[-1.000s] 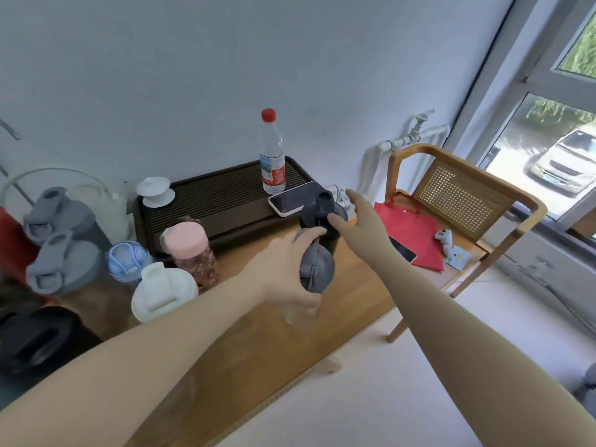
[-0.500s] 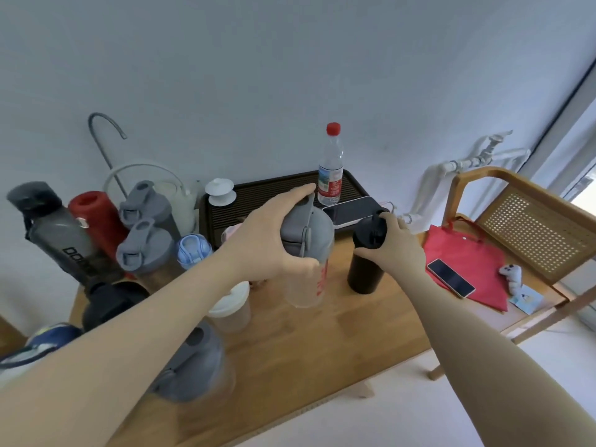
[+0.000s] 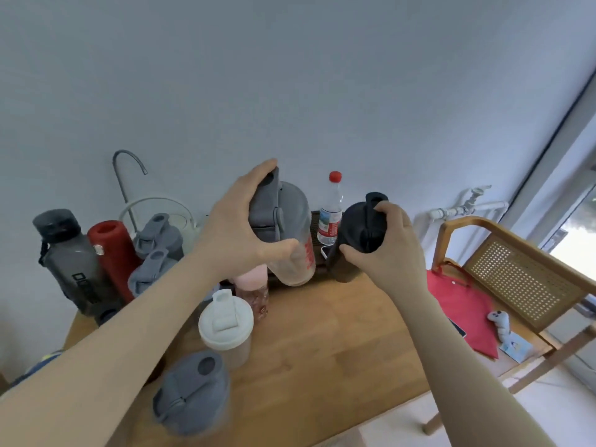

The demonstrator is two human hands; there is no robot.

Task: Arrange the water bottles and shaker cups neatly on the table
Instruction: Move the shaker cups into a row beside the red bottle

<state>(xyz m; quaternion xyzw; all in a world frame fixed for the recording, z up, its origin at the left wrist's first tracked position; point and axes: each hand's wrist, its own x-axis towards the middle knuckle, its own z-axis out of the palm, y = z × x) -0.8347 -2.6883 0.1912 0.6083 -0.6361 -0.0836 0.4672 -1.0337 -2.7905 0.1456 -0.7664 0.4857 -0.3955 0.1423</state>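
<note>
Gripping a clear shaker (image 3: 292,250) and black shaker (image 3: 356,240), both hands.

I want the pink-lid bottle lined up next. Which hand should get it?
Probably the left hand: the pink-lid bottle stands right below it. But it's gripping the grey-lid shaker cup and must set that down first. The right hand holds the black shaker cup, farther away.

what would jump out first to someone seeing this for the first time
Two bare hands in mid-frame: the left hand grips a clear grey-lidded shaker cup, the right hand a black shaker cup. A crowd of bottles fills the wooden table at left, a red cylindrical flask brightest.
</note>
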